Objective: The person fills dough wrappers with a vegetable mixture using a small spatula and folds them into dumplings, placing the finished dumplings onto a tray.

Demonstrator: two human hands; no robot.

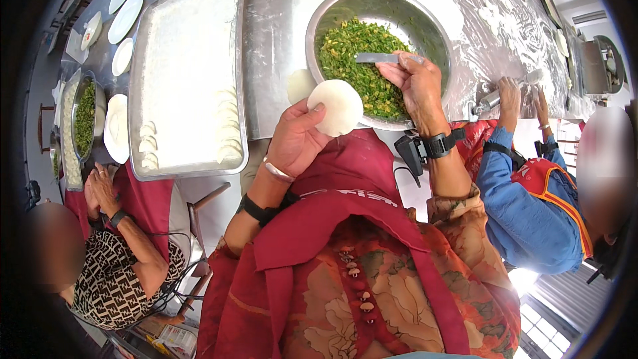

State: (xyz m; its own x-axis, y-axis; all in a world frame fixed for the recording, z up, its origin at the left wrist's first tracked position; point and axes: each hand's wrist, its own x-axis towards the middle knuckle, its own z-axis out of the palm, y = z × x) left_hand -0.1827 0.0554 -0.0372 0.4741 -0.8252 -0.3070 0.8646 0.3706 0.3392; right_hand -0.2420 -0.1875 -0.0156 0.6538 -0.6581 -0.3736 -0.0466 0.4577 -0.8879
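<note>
My left hand [298, 134] holds a round white dough wrapper [341, 113] just below the bowl's near rim. My right hand [415, 83] grips a flat metal spatula [371, 57] over a steel bowl [438, 40] of chopped green and yellow filling [345, 46]. Another pale round wrapper [299, 83] lies beside the bowl, partly behind the one I hold. To the left, a long metal tray [186, 40] dusted with white powder has several folded dumplings [227, 126] along both sides of its near end.
White plates [125, 18] and a container of green filling [85, 116] sit at the left. A person [133, 259] works there. Another person's hands [508, 103] are at a rolling pin [490, 100] on the floury steel table [492, 20] at right. A chair [209, 196] stands below the tray.
</note>
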